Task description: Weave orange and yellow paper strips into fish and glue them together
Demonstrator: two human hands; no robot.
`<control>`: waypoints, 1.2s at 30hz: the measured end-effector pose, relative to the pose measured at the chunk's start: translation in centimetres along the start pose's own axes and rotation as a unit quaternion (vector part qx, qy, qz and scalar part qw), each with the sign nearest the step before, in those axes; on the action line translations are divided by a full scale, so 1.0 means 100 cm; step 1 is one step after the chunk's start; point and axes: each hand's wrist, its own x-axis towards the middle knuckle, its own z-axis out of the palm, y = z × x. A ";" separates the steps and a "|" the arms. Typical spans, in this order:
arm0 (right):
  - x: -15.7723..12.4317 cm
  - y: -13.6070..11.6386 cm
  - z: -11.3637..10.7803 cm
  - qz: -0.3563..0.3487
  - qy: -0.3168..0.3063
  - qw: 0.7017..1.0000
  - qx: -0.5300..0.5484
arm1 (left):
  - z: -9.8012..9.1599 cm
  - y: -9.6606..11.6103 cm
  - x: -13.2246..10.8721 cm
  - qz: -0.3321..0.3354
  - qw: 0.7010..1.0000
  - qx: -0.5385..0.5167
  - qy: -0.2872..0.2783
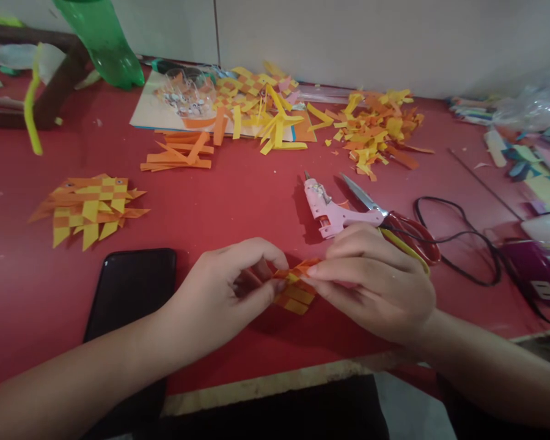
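Between my two hands is a small woven paper piece [295, 302] in orange and yellow strips, held just above the red table near its front edge. My left hand [238, 281] pinches its left side between thumb and fingertips. On the opposite side, my right hand [371, 281] grips the upper right corner with thumb and index finger. Parts of the piece are covered by my fingers. Right behind my right hand lie a pink glue gun [334, 211] and scissors [407, 229] with red handles.
Finished woven paper fish [94, 205] lie at the left, beside a black phone [131, 287]. Orange strips [183, 153], yellow strips [279, 125] and a heap of paper scraps [376, 131] sit at the back. A green bottle [105, 46] stands back left; a black cord [462, 232] curls at right.
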 end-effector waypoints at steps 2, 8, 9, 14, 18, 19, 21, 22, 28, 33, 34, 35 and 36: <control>-0.001 -0.001 -0.001 0.000 -0.005 1.000 -0.018 | 0.000 -0.001 -0.002 0.003 1.000 0.008 0.004; -0.002 -0.003 0.000 -0.041 -0.018 0.998 -0.031 | -0.001 -0.004 -0.005 -0.013 0.999 0.016 0.040; -0.002 -0.003 0.001 -0.046 -0.026 0.998 -0.022 | -0.001 -0.003 -0.006 -0.011 0.999 0.015 0.043; -0.002 -0.003 0.000 -0.067 -0.065 0.995 0.039 | 0.000 -0.001 -0.005 -0.009 0.998 0.029 0.056; -0.003 -0.003 0.000 -0.063 -0.069 0.994 0.056 | 0.001 -0.002 -0.005 -0.002 0.997 0.044 0.057; -0.003 -0.003 0.001 -0.064 -0.067 0.994 0.056 | 0.001 -0.003 -0.005 0.001 0.997 0.049 0.058; -0.002 -0.003 0.002 -0.066 -0.051 0.995 0.050 | 0.000 -0.004 -0.006 0.012 0.996 0.058 0.063; -0.002 -0.002 0.003 -0.063 -0.041 0.996 0.045 | 0.000 -0.005 -0.006 0.018 0.996 0.060 0.066; -0.004 -0.001 0.007 -0.008 0.007 1.000 0.019 | -0.001 -0.003 -0.004 0.041 0.993 0.070 0.086; -0.003 -0.001 0.004 0.001 -0.021 0.999 0.026 | -0.005 0.004 -0.001 0.060 0.985 0.139 0.081; -0.003 -0.001 0.003 -0.009 -0.027 0.999 0.029 | -0.006 0.005 -0.001 0.061 0.984 0.147 0.081; -0.002 -0.002 0.000 -0.016 -0.034 0.999 0.034 | -0.006 0.006 -0.001 0.064 0.983 0.151 0.083; 0.000 -0.002 -0.002 -0.019 -0.041 0.998 0.043 | -0.007 0.006 -0.001 0.068 0.982 0.154 0.088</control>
